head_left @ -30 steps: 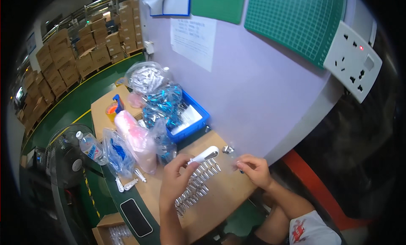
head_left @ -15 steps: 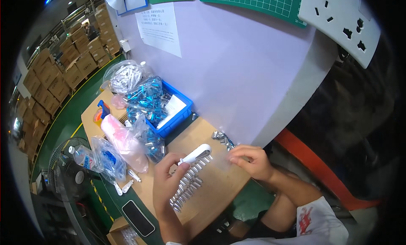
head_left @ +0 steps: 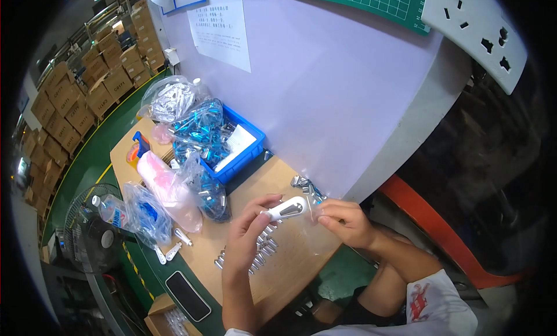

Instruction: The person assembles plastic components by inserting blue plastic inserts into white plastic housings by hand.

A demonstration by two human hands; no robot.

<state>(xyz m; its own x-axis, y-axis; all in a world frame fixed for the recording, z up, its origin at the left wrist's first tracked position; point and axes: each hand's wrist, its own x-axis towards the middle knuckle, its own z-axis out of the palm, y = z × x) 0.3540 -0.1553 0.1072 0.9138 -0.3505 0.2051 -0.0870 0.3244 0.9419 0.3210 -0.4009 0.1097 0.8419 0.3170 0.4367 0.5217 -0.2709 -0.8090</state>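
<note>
Two hands on white handle (head_left: pixel 285 209), metal pins (head_left: pixel 259 252) beneath, blue bin (head_left: pixel 243 158) beside

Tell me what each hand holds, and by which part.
The left hand grips the white handle piece by its near end. The right hand pinches something small at its far end; unclear what.

Glossy white plastic handle (head_left: pixel 285 209) with a bright metal inset, shiny metal pins (head_left: pixel 262 248) on the matt brown wood-like surface (head_left: pixel 290 266), clear crinkled plastic bags (head_left: pixel 200 127), and a smooth blue plastic bin (head_left: pixel 246 156).
</note>
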